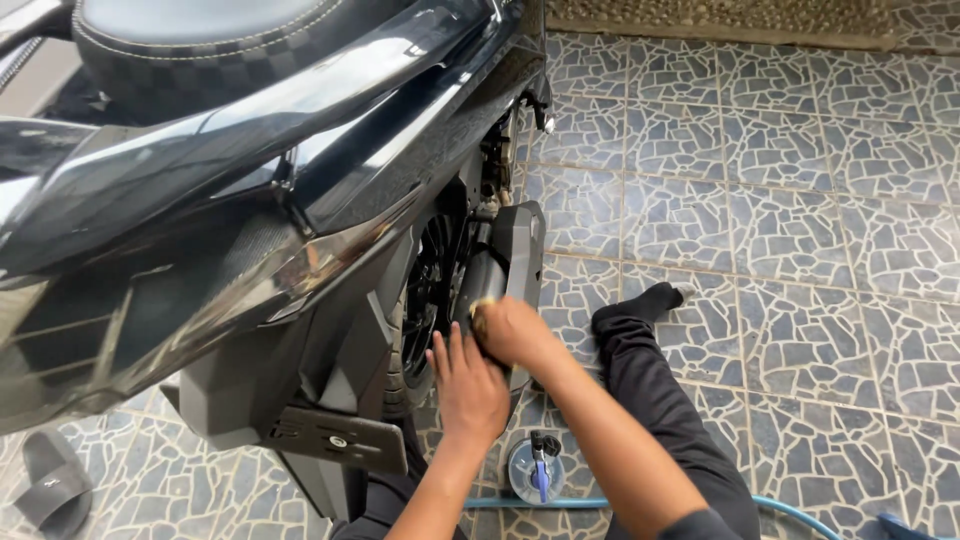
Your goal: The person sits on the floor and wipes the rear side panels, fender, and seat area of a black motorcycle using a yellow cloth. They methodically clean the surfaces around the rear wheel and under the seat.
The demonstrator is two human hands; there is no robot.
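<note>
Two bare hands meet at the dark grey exhaust muffler (505, 255) low on the rear of the glossy black scooter (230, 190). The right hand (512, 330) is clenched around a small yellow sponge (482, 305), pressing it against the muffler's lower end. The left hand (468, 385) lies flat with fingers spread, touching the bodywork just beside the right hand and gripping nothing. Behind the muffler sits the black rear wheel (425, 300). Below the forearms, a round clear-lidded container with a blue clip (536, 468) rests on the grey mosaic stone floor (800, 200), touching a turquoise hose (560, 503). A black-trousered leg (650, 370) stretches out to the right.
</note>
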